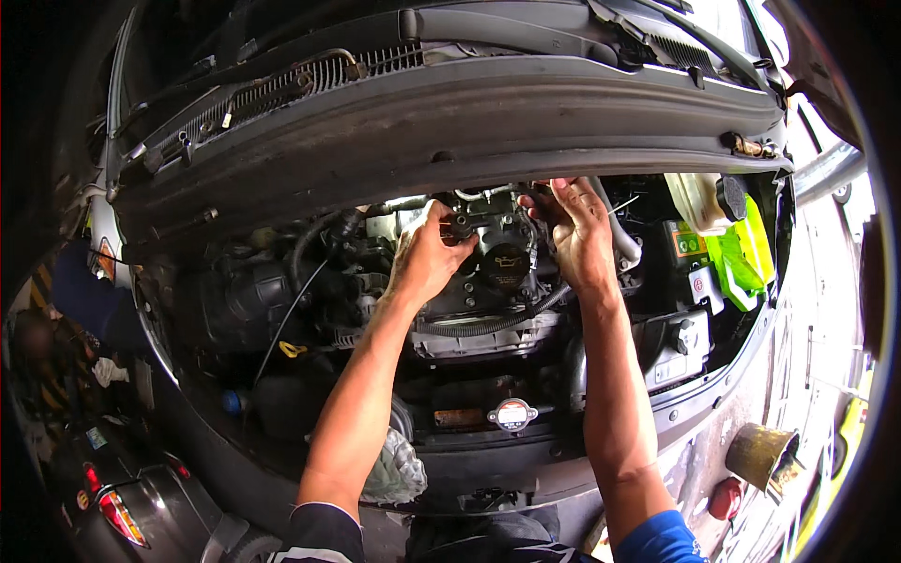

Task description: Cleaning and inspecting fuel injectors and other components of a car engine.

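My left hand [432,251] reaches over the engine, its thumb and fingers closed on a small black part with a round eye [461,222]. It sits at the top of the engine cover [479,293], left of the black oil filler cap [505,266]; its lower end is hidden. On the other side of the cap, my right hand [582,230] is raised beside a thick grey hose [623,239]. Its fingers are loosely curled and apart, just under the cowl edge, with nothing visible between them.
The dark cowl panel [450,117] overhangs the engine's back; a socket tool [185,222] and other metal pieces lie along it. A battery [687,246], a reservoir [699,200] and a bright green cloth [737,258] are at right. In front is the radiator cap [512,414]. A ribbed conduit [493,327] crosses the engine.
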Demonstrator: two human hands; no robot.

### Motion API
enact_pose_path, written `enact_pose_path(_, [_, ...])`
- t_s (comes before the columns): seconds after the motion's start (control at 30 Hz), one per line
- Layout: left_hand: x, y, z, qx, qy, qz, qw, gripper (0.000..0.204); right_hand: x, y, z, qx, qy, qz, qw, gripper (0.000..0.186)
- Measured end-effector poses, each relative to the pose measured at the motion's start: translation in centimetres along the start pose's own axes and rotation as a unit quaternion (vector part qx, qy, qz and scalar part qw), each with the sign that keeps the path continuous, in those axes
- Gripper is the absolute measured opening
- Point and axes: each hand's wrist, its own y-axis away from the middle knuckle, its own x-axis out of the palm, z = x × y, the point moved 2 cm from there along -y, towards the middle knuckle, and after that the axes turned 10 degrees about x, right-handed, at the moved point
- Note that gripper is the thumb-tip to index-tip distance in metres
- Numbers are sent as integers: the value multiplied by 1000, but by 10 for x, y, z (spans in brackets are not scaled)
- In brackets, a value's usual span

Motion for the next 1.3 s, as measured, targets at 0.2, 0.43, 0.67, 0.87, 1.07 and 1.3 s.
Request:
enact_pose_path(0.2, [-5,-5,-8,-53,-6,81,995,45,-4,-3,-4,4,5,1,1000,24])
enact_pose_path(0.43, [-21,-8,-31,1,-215,149,965,42,-6,-2,-3,4,27,29,999,33])
enact_pose_path(0.67, [-24,-10,-9,79,-204,168,961,45,-6,-2,-8,11,31,16,999,33])
enact_pose_path(0.87, [-27,-18,-12,61,-148,208,965,41,-6,1,-6,13,45,9,999,29])
enact_pose_path(1.07, [-23,-22,-7,67,-188,246,949,35,-4,1,-4,17,61,17,998,28])
enact_pose_path(1.3, [-26,-22,-4,60,-166,243,954,38,1,3,-3,15,102,31,994,24])
